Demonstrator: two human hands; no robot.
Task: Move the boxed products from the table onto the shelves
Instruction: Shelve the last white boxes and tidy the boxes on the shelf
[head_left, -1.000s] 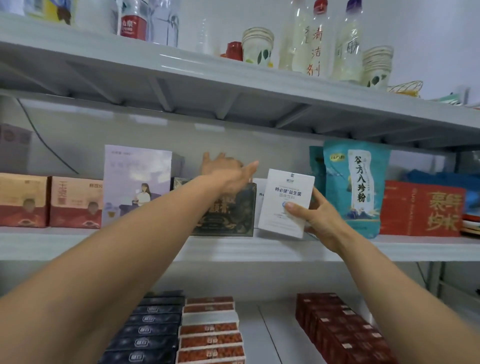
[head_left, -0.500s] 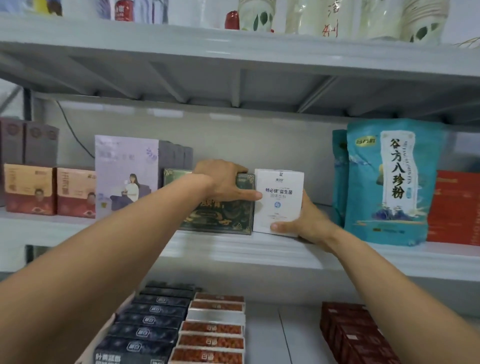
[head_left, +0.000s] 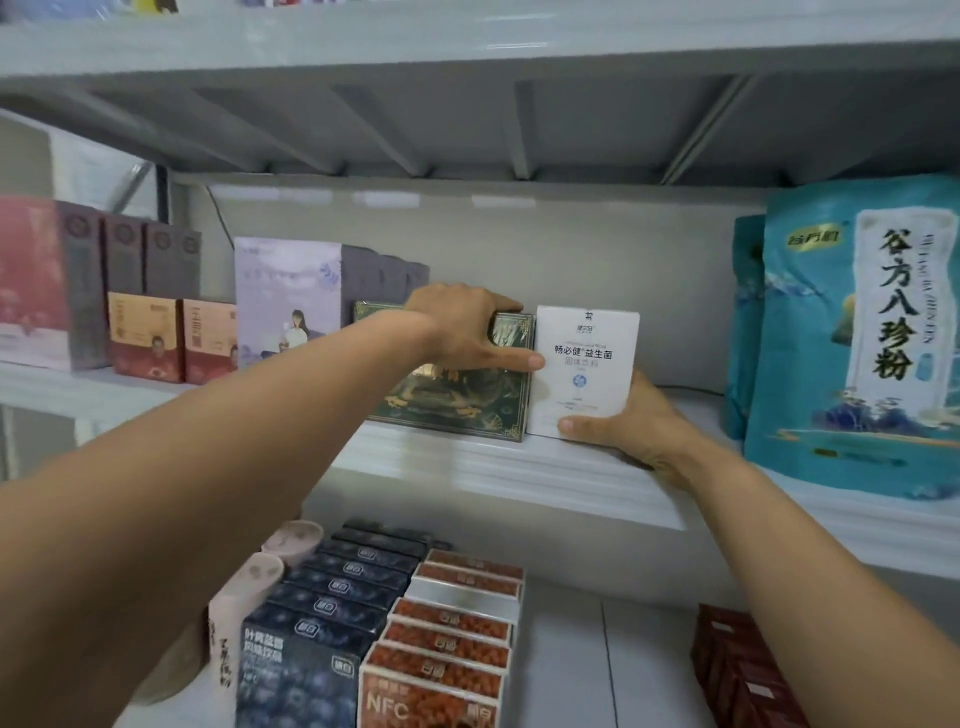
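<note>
Left hand: reached in from the lower left on an extended arm. The fingers are curled over the top edge of the dark green box, which is gripped. The thumb is laid flat across its front, with the tip touching the left edge of the white box.
Right hand: raised from the lower right. The white box is gripped at its lower right corner, with the thumb pressed across the bottom of the front face.
Hidden: the right fingers are concealed behind the white box, and the left fingertips are lost behind the green box top.
White box position: upright on the middle shelf, just right of the dark green box. The base appears to be seated on the shelf, though the thumb covers part of that edge.
White box label: "畅必健 益生菌" is read. The smaller print below is not legible.
Dark green box label: gold ornament is seen, and the lettering is covered by the left forearm.
Teal bags: well right on the same shelf, cut off by the frame edge and marked "谷方八珍粉".
Lower shelf: dark blue boxes and orange-red boxes are ranked in rows. "NFC" is legible on the nearest orange-red one.
Dark red boxes: cropped at the lower right, with no print legible.
</note>
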